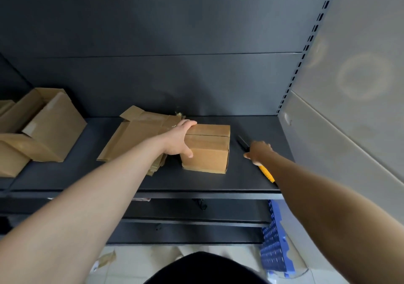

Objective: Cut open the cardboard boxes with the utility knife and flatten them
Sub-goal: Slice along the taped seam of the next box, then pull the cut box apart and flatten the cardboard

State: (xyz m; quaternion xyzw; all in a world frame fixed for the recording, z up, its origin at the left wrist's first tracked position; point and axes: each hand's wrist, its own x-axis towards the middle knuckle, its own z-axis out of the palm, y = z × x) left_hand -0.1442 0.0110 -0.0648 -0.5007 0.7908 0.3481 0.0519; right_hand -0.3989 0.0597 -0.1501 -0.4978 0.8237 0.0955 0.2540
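Note:
A small closed cardboard box stands on the dark shelf. My left hand grips its left end, fingers over the top and thumb on the front face. To the right of the box lies the utility knife, with a yellow handle and a dark front part pointing toward the back. My right hand is on the knife's middle, fingers curled down around it; the knife still lies low on the shelf. Flattened cardboard lies just left of the box.
Several unflattened cardboard boxes are piled at the shelf's left end. A slotted upright and a grey panel close the right side. Lower shelves sit beneath, and a blue perforated crate stands on the floor at lower right.

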